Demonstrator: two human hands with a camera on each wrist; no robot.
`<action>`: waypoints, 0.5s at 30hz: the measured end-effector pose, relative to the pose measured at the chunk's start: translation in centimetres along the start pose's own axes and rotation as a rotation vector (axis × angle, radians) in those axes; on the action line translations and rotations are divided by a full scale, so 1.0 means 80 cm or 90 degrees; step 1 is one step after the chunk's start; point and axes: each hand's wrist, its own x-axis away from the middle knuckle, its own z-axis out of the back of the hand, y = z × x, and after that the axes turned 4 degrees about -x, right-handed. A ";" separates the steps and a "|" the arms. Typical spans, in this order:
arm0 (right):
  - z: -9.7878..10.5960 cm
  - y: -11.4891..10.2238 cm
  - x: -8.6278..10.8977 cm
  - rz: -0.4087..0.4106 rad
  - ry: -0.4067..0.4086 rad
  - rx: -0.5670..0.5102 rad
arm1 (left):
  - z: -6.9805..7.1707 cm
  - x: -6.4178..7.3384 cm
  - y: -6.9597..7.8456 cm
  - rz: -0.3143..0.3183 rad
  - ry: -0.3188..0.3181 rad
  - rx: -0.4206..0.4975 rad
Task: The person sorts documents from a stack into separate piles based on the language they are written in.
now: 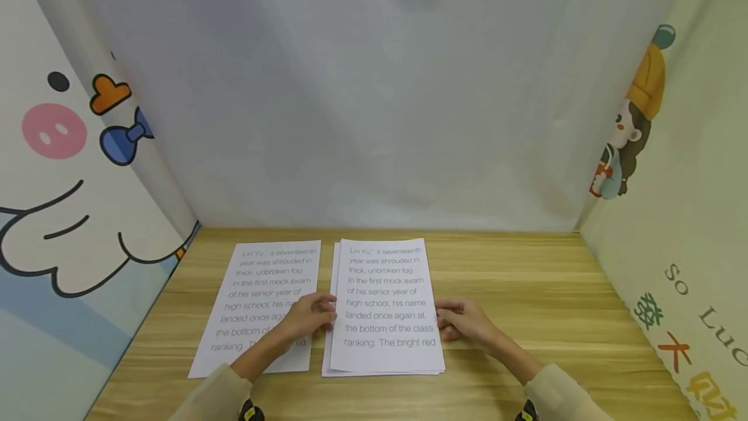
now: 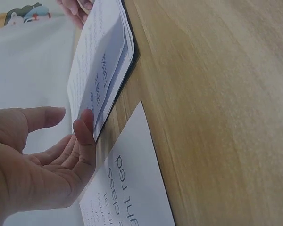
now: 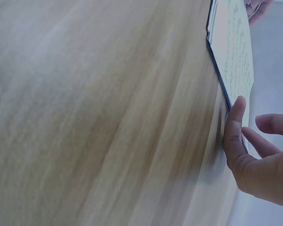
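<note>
A small stack of printed sheets [image 1: 382, 359] lies on the table, its top page slightly askew over those beneath. At its left edge is my left hand [image 1: 305, 318], fingers loosely bent and touching the paper's side. My right hand [image 1: 467, 322] rests against the right edge in much the same way. In both wrist views the thumb stands apart from the fingers, with no paper pinched between them. Left of the stack lies a single printed sheet [image 1: 265, 278], partly covered by my left hand and forearm. The left wrist view shows the stack's top page [image 2: 96, 61] bowed upward near one corner.
The wood-grain table [image 1: 514, 278] extends to the right of the stack and in front of it. A pale grey backdrop [image 1: 374, 96] rises behind the table. Side panels with cartoon prints stand at the left [image 1: 70, 213] and right [image 1: 660, 226].
</note>
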 end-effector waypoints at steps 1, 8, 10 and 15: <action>0.000 0.000 0.001 0.004 0.003 0.005 | 0.000 0.000 0.000 -0.001 0.001 0.004; 0.001 0.000 0.001 0.018 0.034 0.016 | -0.002 0.003 0.003 0.001 -0.002 0.053; 0.002 0.001 0.000 0.017 0.037 -0.006 | -0.003 0.003 0.004 0.001 0.000 0.064; 0.003 0.004 0.001 0.013 0.033 -0.044 | -0.008 0.002 0.006 0.000 0.012 0.084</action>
